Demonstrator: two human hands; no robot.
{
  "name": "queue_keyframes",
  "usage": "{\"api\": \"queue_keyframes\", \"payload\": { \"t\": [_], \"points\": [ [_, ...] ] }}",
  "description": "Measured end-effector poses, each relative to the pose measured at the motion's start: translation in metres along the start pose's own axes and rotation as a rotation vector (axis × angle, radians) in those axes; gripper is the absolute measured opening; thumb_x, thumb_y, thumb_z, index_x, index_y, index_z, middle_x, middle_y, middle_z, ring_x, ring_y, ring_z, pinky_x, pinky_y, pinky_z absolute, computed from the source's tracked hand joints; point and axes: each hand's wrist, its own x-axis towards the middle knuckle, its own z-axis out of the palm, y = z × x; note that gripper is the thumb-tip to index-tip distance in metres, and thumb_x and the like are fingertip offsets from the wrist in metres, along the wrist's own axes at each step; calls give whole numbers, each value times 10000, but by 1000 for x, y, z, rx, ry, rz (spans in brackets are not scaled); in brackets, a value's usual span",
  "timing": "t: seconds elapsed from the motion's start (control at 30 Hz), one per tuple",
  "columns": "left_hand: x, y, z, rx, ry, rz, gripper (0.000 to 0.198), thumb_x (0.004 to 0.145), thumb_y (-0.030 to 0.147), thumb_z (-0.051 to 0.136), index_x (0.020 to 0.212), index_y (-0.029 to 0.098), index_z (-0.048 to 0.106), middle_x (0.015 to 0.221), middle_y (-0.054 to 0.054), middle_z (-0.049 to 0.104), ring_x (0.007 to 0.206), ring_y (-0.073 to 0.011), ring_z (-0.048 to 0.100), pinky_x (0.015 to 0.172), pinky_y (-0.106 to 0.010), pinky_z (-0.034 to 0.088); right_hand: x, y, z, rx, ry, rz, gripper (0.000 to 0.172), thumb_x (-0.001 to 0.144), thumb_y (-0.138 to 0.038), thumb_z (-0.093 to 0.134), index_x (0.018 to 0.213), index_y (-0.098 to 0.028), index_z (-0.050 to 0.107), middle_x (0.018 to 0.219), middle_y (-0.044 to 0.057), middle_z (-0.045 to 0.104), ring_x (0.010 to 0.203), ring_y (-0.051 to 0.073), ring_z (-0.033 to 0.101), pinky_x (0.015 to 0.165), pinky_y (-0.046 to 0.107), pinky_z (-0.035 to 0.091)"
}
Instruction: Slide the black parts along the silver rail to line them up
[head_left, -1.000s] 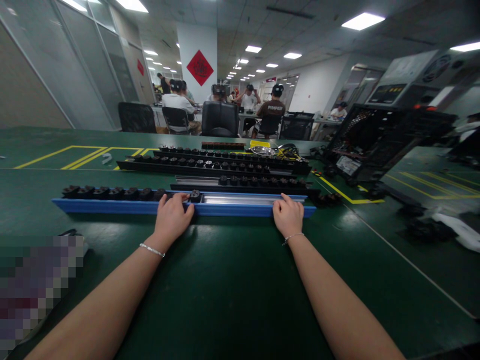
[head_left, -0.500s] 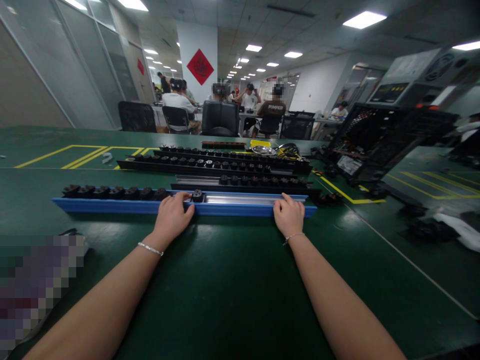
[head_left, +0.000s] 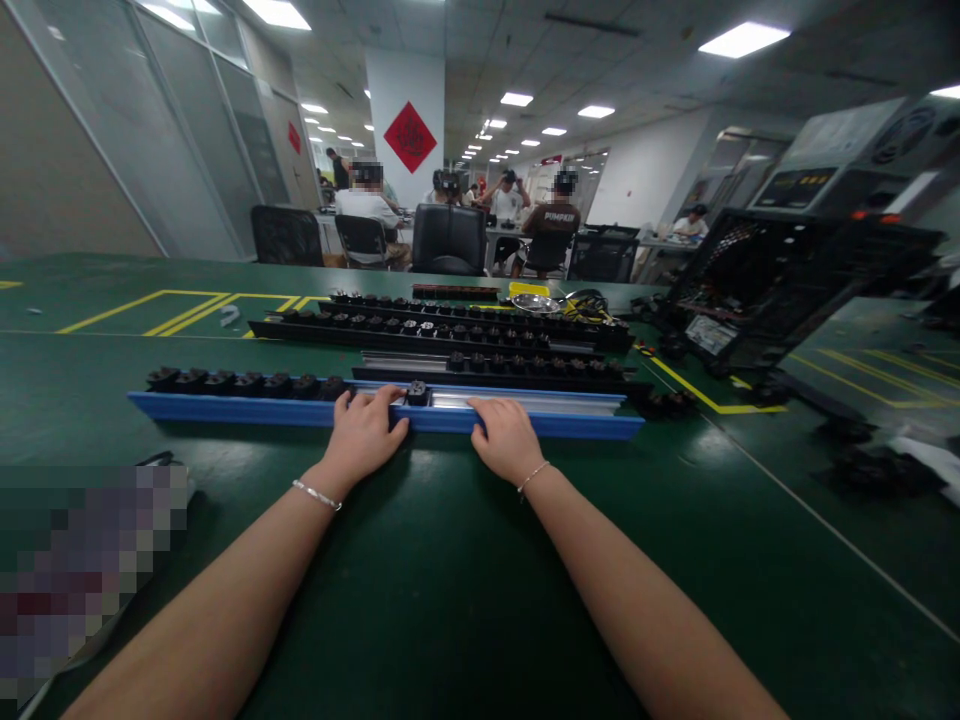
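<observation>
The left grip (head_left: 364, 432) grasps the front wall of the blue rail (head_left: 240, 408), thumb on the outer face and fingers hooked over the edge, seemingly to steady it; the index finger lies at or just beside a single black part (head_left: 418, 393), though contact is hard to tell. The right grip (head_left: 508, 438) is draped over the same wall, fingers above the silver channel (head_left: 448, 400); whether it pinches or merely rests, I cannot tell. The black part sits in the channel between the two, the walls probably keeping it in line. Left of the left grip, a row of black parts (head_left: 250, 385) fills the rail's far end. The rail lies lengthwise across the bench (head_left: 442, 580), likely so both arms reach it easily. Behind it, black rails (head_left: 517, 375) lie roughly parallel, and a tilted open machine housing (head_left: 757, 270) stands farther right.
</observation>
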Motion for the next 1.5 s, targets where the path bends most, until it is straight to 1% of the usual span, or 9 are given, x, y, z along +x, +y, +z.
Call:
{"api": "queue_keyframes", "payload": {
  "t": [0.07, 0.13, 0.27, 0.4, 0.6, 0.77, 0.97, 1.2, 1.5],
  "points": [
    [-1, 1, 0, 18, 5, 18, 464, 845, 410, 446, 1262, 208, 474, 1130, -94, 666, 1066, -304, 561, 1051, -535, 224, 10, -19, 7, 37, -44, 9, 457, 836, -235, 450, 1284, -237, 537, 1164, 58, 646, 1080, 210, 522, 1017, 377, 295],
    [-2, 1, 0, 35, 14, 33, 470, 842, 401, 455, 1269, 205, 472, 1142, -94, 662, 1064, -308, 557, 1050, -541, 218, 19, -34, 13, 44, -84, 11, 456, 840, -239, 445, 1283, -302, 526, 1208, 20, 630, 1100, 207, 514, 1043, 414, 245],
    [-3, 2, 2, 29, 8, 41, 483, 838, 406, 466, 1281, 215, 465, 1153, -93, 658, 1068, -308, 551, 1052, -561, 198, 25, -47, 19, -18, -109, 60, 411, 848, -242, 432, 1231, -326, 554, 1154, 20, 647, 1072, 214, 516, 1019, 431, 239],
    [-3, 3, 3, 25, 12, 34, 484, 840, 405, 461, 1284, 212, 466, 1159, -98, 653, 1067, -308, 553, 1054, -565, 191, 23, -45, 19, -56, -103, 21, 432, 853, -224, 413, 1252, -330, 538, 1099, 23, 655, 1038, 209, 523, 989, 401, 262],
    [-3, 0, 5, 17, 46, 40, 450, 853, 404, 444, 1226, 161, 506, 1144, -131, 647, 1077, -300, 554, 1054, -520, 212, 22, -39, 14, -91, -130, -11, 444, 852, -223, 417, 1269, -326, 528, 1102, 26, 652, 1009, 208, 535, 948, 374, 299],
    [-3, -4, 9, 31, 44, 68, 401, 861, 401, 431, 1165, 167, 547, 1121, -126, 658, 1081, -307, 547, 1056, -534, 198, 21, -32, 11, -114, -149, 0, 444, 860, -231, 408, 1277, -327, 526, 1109, 27, 652, 1022, 212, 535, 979, 380, 282],
    [-3, -4, 9, 36, 30, 64, 387, 863, 402, 423, 1145, 175, 559, 1097, -119, 666, 1079, -303, 548, 1055, -537, 205, 20, -28, 9, -114, -182, 0, 443, 871, -222, 388, 1278, -337, 519, 1107, 26, 654, 1041, 195, 538, 1006, 383, 263],
    [-3, -3, 6, 59, 24, 68, 369, 874, 389, 403, 1133, 182, 563, 1066, -120, 673, 1068, -289, 554, 1054, -526, 215, 20, -20, 4, -95, -215, 12, 454, 875, -223, 378, 1292, -346, 509, 1151, 23, 646, 1080, 197, 535, 1058, 460, 216],
    [-2, -4, 4, 50, 7, 57, 339, 870, 388, 406, 1100, 203, 572, 1042, -104, 680, 1061, -284, 556, 1055, -527, 216, 20, -13, -5, -110, -272, 8, 467, 870, -227, 392, 1310, -342, 496, 1191, 32, 635, 1105, 203, 532, 1061, 465, 232]
  ]
}}
